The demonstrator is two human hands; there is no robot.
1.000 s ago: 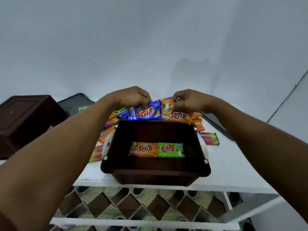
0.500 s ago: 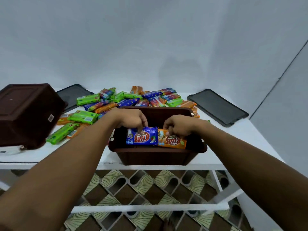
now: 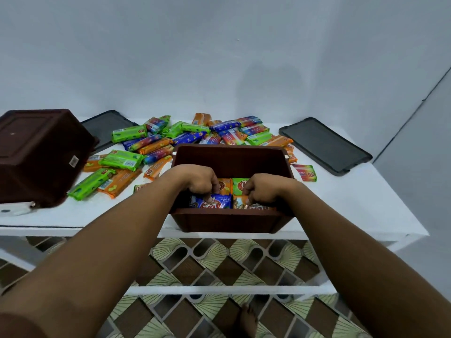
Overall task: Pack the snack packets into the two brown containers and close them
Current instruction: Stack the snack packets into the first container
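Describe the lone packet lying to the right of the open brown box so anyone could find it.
Start at the open brown container at the white table's front edge. Just past its right wall lies a lone packet, flat, apart from the pile, with a rainbow-striped wrapper.

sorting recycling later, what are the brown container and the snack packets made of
The brown container looks like moulded plastic with a matte finish: uniform colour, ribbed wall, thick rim. The snack packets look like glossy printed plastic film, given their sheen and crimped ends; any foil lining can't be seen.

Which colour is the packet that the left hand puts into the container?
Blue packet, with a red logo, seen in the head view.
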